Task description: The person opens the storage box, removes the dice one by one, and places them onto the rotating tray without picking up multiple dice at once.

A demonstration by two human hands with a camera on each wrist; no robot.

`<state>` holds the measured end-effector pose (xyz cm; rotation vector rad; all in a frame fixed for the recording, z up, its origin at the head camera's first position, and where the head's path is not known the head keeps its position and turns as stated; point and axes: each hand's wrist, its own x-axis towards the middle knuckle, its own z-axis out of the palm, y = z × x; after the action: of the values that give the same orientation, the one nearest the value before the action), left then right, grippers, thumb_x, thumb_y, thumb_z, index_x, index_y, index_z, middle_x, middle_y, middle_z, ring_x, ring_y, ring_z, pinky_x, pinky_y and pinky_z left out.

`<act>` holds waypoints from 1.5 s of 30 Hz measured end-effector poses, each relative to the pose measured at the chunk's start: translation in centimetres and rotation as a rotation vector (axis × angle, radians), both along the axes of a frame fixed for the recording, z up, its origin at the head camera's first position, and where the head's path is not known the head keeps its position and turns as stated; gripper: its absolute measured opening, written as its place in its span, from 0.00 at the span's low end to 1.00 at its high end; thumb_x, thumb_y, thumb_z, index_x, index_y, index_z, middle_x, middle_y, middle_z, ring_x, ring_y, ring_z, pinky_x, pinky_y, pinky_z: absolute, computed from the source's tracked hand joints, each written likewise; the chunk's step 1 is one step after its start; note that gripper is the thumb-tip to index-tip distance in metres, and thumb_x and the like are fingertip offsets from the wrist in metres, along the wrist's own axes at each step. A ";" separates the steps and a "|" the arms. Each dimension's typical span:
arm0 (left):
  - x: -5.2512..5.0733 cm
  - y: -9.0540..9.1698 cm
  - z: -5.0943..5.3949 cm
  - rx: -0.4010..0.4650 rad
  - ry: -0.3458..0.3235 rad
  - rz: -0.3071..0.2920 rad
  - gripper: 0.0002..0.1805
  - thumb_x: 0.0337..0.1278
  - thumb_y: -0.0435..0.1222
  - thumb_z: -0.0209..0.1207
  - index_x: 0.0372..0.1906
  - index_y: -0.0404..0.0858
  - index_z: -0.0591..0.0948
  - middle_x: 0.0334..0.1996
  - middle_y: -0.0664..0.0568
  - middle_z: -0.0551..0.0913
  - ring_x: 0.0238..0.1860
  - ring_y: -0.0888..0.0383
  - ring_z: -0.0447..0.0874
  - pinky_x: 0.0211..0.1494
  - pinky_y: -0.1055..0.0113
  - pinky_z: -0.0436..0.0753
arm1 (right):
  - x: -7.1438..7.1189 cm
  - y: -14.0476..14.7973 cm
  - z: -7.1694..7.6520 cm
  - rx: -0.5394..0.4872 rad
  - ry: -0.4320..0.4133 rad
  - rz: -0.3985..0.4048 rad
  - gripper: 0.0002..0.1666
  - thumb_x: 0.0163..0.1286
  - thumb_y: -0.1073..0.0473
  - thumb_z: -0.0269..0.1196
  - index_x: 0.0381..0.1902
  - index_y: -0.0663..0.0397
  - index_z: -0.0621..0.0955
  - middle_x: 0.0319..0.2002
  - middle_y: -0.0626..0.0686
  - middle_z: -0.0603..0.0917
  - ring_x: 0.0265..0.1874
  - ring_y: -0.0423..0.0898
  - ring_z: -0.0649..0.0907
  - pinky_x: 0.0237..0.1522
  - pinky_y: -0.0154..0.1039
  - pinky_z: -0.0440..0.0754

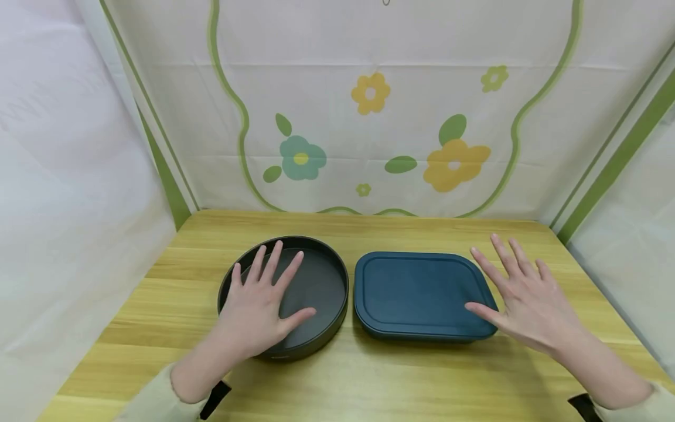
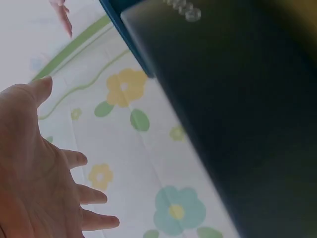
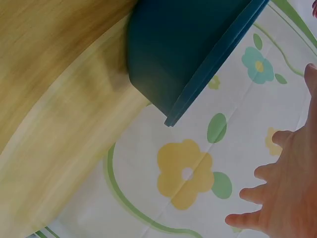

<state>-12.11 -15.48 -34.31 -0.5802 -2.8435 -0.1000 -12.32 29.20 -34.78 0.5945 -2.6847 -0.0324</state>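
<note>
A round dark grey baking pan (image 1: pixel 321 281) stands on the left of the table. Over it my left hand (image 1: pixel 255 310) hovers palm down, fingers spread, holding nothing. To the right of the pan sits a rectangular blue container with a lid (image 1: pixel 416 293). My right hand (image 1: pixel 532 305) is spread above the table by the container's right edge, its thumb overlapping the lid's corner in the head view. In the left wrist view the pan's dark side (image 2: pixel 237 109) fills the right. The right wrist view shows the container's side (image 3: pixel 163 49) and my right hand (image 3: pixel 292 183), apart from it.
The wooden table (image 1: pixel 337 387) carries both vessels, with a narrow gap between them. A white cloth backdrop with flowers (image 1: pixel 337 129) rises behind the table's far edge. White cloth panels (image 1: pixel 68 176) close off the left and right sides.
</note>
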 end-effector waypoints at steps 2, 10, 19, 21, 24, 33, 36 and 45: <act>0.1 0.4 -0.3 0.020 -0.022 -0.002 0.51 0.53 0.76 0.40 0.78 0.60 0.42 0.78 0.47 0.39 0.75 0.42 0.37 0.63 0.29 0.48 | 0.0 -0.1 0.0 0.003 -0.003 0.003 0.59 0.57 0.26 0.62 0.78 0.40 0.52 0.76 0.59 0.48 0.72 0.64 0.53 0.55 0.71 0.58; 0.0 2.2 -2.0 0.103 -0.037 -0.016 0.53 0.52 0.75 0.44 0.78 0.60 0.40 0.78 0.48 0.38 0.75 0.43 0.37 0.63 0.30 0.50 | -0.1 -0.6 -1.0 0.033 -0.039 0.010 0.59 0.58 0.26 0.60 0.78 0.40 0.50 0.76 0.59 0.48 0.73 0.63 0.50 0.54 0.71 0.59; -0.5 4.9 -3.8 0.088 -0.122 -0.074 0.54 0.50 0.78 0.38 0.78 0.58 0.39 0.77 0.50 0.32 0.75 0.44 0.32 0.64 0.30 0.49 | -0.1 -1.8 -2.4 0.041 -0.049 0.057 0.59 0.58 0.24 0.59 0.78 0.40 0.51 0.77 0.57 0.45 0.71 0.63 0.54 0.55 0.69 0.61; -0.4 5.5 -4.1 0.101 -0.149 -0.098 0.55 0.49 0.78 0.38 0.78 0.58 0.38 0.77 0.51 0.30 0.75 0.46 0.30 0.64 0.31 0.48 | -0.1 -1.9 -2.7 0.037 -0.059 0.066 0.59 0.58 0.24 0.59 0.78 0.40 0.51 0.77 0.56 0.44 0.71 0.63 0.54 0.55 0.69 0.61; -0.2 6.3 -4.5 0.155 -0.188 -0.139 0.56 0.48 0.77 0.43 0.78 0.59 0.36 0.77 0.52 0.30 0.75 0.48 0.28 0.66 0.32 0.46 | 0.2 -2.2 -3.1 0.024 -0.085 0.075 0.59 0.58 0.24 0.59 0.78 0.40 0.50 0.77 0.56 0.44 0.73 0.61 0.52 0.55 0.69 0.62; 1.2 8.5 -4.7 0.422 -0.326 -0.259 0.61 0.48 0.68 0.60 0.77 0.60 0.33 0.77 0.56 0.28 0.75 0.54 0.26 0.68 0.37 0.50 | 1.3 -2.7 -3.6 -0.059 -0.174 0.119 0.56 0.60 0.29 0.62 0.77 0.45 0.55 0.78 0.52 0.42 0.73 0.59 0.51 0.61 0.64 0.59; 1.6 9.1 -4.7 0.584 -0.412 -0.285 0.62 0.49 0.63 0.64 0.76 0.62 0.32 0.77 0.57 0.29 0.75 0.53 0.29 0.65 0.35 0.55 | 1.6 -2.6 -3.8 -0.098 -0.191 0.149 0.55 0.60 0.32 0.65 0.77 0.46 0.56 0.77 0.54 0.46 0.73 0.59 0.53 0.65 0.59 0.57; 1.7 10.0 -5.6 0.922 -0.660 -0.247 0.63 0.53 0.54 0.68 0.77 0.57 0.30 0.77 0.57 0.33 0.75 0.48 0.40 0.66 0.39 0.56 | 1.7 -1.8 -4.7 -0.280 -0.141 0.259 0.51 0.52 0.44 0.74 0.72 0.48 0.68 0.72 0.54 0.62 0.67 0.50 0.65 0.54 0.41 0.72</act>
<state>-10.42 -5.45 -39.92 -0.7405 -2.7700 -1.7996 -10.59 27.37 -39.48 0.8728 -2.6530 0.4632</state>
